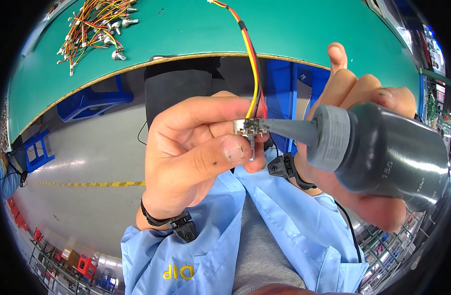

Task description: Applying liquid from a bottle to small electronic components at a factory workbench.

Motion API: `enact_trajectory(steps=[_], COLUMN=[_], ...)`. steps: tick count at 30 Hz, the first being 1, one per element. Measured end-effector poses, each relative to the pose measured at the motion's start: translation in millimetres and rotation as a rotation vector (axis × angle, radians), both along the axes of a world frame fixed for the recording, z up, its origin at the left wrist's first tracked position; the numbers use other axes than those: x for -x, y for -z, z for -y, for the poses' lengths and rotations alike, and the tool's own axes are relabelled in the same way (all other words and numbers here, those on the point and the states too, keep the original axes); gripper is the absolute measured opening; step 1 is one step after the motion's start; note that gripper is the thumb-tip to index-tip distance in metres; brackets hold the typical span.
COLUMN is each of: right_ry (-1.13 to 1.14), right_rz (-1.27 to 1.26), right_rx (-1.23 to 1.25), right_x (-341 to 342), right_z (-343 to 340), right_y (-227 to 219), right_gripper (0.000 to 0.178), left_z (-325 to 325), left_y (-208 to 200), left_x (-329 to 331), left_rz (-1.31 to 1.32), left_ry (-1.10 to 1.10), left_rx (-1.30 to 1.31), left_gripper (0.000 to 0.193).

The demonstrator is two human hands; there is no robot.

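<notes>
Between the thumb and fingers of my left hand point(186, 147) is a potentiometer point(245, 129), its metal shaft pointing down. Yellow, black and red wires point(255, 73) rise from its terminals to a small white connector at the top of the view. My right hand point(353, 88) is wrapped round a dark squeeze bottle point(392, 157) with a grey collar, tipped on its side. The bottle's grey nozzle point(289, 130) points left, its tip at the terminals where the wires join. Dark stuff coats the terminals; whether any is flowing I cannot tell.
On the green table point(186, 29), a pile of wired potentiometers point(100, 29) lies at the far left. The table's curved near edge runs beyond my hands. Blue stools point(95, 101) stand below it, and a black seat point(173, 93) is under the edge. Shelving point(383, 250) stands at lower right.
</notes>
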State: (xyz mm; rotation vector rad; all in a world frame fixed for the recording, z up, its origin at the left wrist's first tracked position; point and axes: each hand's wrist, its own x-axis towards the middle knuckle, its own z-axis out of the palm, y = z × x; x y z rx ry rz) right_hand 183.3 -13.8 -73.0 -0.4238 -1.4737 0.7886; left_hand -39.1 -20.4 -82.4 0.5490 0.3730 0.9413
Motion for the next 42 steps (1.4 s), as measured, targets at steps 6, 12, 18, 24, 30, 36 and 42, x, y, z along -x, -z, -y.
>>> enact_trajectory(steps=[6,12,18,24,30,36,42], right_ry=[-0.053,0.144,0.129,0.112,0.093,0.134,0.073], right_rz=[0.017,-0.127,-0.091,-0.044,0.005,0.050,0.037], right_rx=[0.076,0.176,0.123,0.060,-0.009,-0.089,-0.052], right_x=[3.7,17.6,16.9,15.3,12.9,11.7,3.4], right_z=[0.4,15.9,14.3,10.1,5.1,1.3,0.2], right_y=[-8.6,-8.2,-8.3,-8.7,-9.0,-10.4,-10.0], right_gripper=[0.028,0.029,0.029,0.031,0.034,0.038,0.037], left_z=[-2.0,-2.6,-2.2,-2.9,-3.2,-3.6,-3.6], left_y=[2.4,2.3,1.7,1.5,3.9,3.0,1.1], left_x=[0.7,-2.4,-2.1,-0.8,0.1,-0.1,1.7], left_rz=[-0.013,0.139,0.127,0.123,0.122,0.121,0.117], left_ry=[0.002,-0.020,-0.032,-0.037,-0.043,-0.030,-0.032], left_rx=[-0.012,0.065,0.049,0.043,0.019,0.020,0.038], left_gripper=[0.040,0.033,0.034,0.035,0.034,0.034,0.034])
